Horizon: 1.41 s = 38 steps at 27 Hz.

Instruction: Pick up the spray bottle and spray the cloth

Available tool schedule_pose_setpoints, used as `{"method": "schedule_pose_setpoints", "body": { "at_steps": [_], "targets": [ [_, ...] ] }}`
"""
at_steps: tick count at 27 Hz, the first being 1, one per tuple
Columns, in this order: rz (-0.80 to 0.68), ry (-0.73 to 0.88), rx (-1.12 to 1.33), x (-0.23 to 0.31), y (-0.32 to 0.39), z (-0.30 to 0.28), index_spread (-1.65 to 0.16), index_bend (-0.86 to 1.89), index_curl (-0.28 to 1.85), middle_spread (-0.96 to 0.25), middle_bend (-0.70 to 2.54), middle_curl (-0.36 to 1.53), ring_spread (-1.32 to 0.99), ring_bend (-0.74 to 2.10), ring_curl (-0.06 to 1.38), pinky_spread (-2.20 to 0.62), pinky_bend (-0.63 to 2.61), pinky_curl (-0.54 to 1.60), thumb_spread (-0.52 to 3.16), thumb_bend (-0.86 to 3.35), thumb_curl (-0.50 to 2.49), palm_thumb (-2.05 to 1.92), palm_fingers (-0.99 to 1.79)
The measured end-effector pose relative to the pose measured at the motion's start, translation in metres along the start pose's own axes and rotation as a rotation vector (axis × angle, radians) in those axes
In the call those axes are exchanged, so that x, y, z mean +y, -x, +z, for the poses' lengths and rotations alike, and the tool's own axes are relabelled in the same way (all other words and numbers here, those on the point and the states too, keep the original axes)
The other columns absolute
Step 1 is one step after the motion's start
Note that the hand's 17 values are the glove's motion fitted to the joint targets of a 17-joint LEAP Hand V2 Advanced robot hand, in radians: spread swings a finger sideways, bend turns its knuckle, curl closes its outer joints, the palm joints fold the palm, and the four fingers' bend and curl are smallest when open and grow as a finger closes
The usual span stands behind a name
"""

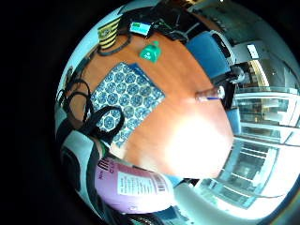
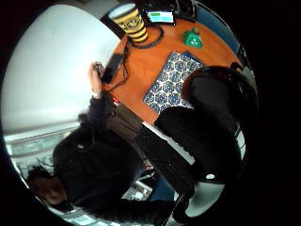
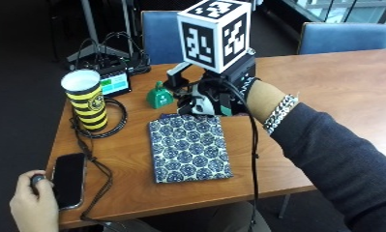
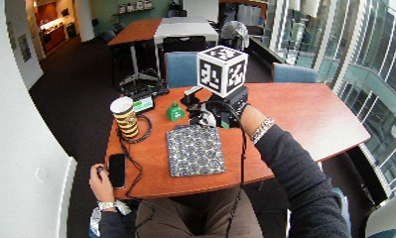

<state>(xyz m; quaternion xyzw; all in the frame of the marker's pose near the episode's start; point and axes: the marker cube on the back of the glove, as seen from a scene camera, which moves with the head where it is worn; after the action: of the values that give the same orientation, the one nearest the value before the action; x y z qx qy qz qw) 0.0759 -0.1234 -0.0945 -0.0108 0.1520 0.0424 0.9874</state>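
A blue patterned cloth (image 3: 189, 147) lies flat on the wooden table (image 3: 321, 82); it also shows in the palm views (image 1: 124, 101) (image 2: 171, 80) and the wide view (image 4: 194, 150). My gloved right hand (image 3: 215, 99) hovers just beyond the cloth's far edge, its fingers curled round a spray bottle. The bottle's nozzle (image 3: 178, 72) sticks out toward the left, above the hand. In the little finger side view the bottle's lilac body with a white label (image 1: 133, 187) sits close against the palm. From the outside, the hand hides most of the bottle.
A small green bottle (image 3: 159, 96) stands left of the hand. A yellow-and-black striped cup (image 3: 86, 99) and a small screen device (image 3: 115, 83) are at the far left. A black phone (image 3: 69, 179) lies by the bare left hand (image 3: 35, 205). Cables loop around the cup.
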Motion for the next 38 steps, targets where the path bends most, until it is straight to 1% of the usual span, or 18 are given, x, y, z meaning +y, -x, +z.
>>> {"method": "schedule_pose_setpoints", "body": {
  "at_steps": [5,12,16,20,25,29,33,38],
  "targets": [
    [-0.016,0.133,0.077,-0.012,0.019,0.034,-0.26,0.43,0.58,-0.20,0.63,0.51,-0.15,0.68,0.45,-0.27,0.39,0.37,1.21,-0.01,0.21,0.29,1.43],
    [-0.033,0.285,0.101,-0.018,0.034,0.095,-0.26,0.44,0.58,-0.20,0.63,0.51,-0.15,0.68,0.45,-0.26,0.39,0.37,1.22,-0.01,0.21,0.29,1.43],
    [-0.038,0.338,0.102,-0.017,0.039,0.118,-0.25,0.44,0.58,-0.20,0.63,0.50,-0.15,0.69,0.45,-0.26,0.39,0.37,1.22,-0.01,0.21,0.29,1.43],
    [-0.037,0.350,0.100,-0.017,0.039,0.123,-0.25,0.44,0.58,-0.20,0.64,0.50,-0.15,0.68,0.45,-0.26,0.39,0.38,1.22,-0.01,0.21,0.29,1.42],
    [-0.031,0.329,0.081,-0.019,0.036,0.112,-0.25,0.44,0.58,-0.20,0.64,0.50,-0.15,0.69,0.45,-0.26,0.39,0.38,1.23,-0.01,0.21,0.29,1.42],
    [-0.028,0.269,0.048,-0.021,0.033,0.092,-0.25,0.44,0.58,-0.20,0.64,0.50,-0.15,0.69,0.45,-0.26,0.39,0.38,1.23,-0.01,0.21,0.29,1.42],
    [-0.034,0.158,-0.024,-0.025,0.028,0.061,-0.25,0.44,0.58,-0.20,0.64,0.50,-0.15,0.69,0.45,-0.26,0.40,0.38,1.23,-0.02,0.21,0.28,1.42],
    [-0.072,-0.032,-0.213,-0.035,0.030,0.014,-0.25,0.44,0.58,-0.20,0.65,0.50,-0.15,0.69,0.45,-0.26,0.40,0.38,1.23,-0.02,0.21,0.28,1.42]
  ]
}}
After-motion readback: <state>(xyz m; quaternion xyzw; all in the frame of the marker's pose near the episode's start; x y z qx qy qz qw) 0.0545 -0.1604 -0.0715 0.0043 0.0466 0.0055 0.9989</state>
